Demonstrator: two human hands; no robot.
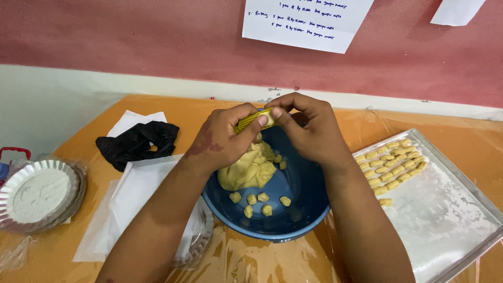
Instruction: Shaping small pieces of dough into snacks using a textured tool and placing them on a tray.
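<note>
A small yellow ridged tool (254, 119), comb-like with parallel grooves, sits just above the centre of the frame, held over the far rim of a blue bowl (309, 202). The left hand (222, 141) is curled around its lower left end, thumb on top and fingers wrapped beneath. The right hand (309, 128) closes over its upper right end, thumb tip pressing on the ridged face and the fingers bent down behind it. Whether any dough lies between the thumb and the ridges cannot be told.

Directly under the hands, inside the bowl, lies a pale yellow dough lump (246, 170), partly hidden by the left hand. A few small dough balls (259, 202) are scattered on the bowl floor toward the lower centre, and a couple more rest beside the lump near the right wrist.

At the right of the frame a metal baking tray (450, 220), dusted with flour, lies at an angle; shaped ridged dough pieces (393, 165) are lined up in rows at its upper left corner.

Left of the bowl, white paper sheets (131, 202) lie on the orange, plastic-covered table (246, 259), with a crumpled black cloth (139, 141) above them. At the far left edge a fluted foil dish of flour (39, 194) sits wrapped in clear film. In the upper part of the frame, handwritten paper notes (309, 21) hang on a red wall.
</note>
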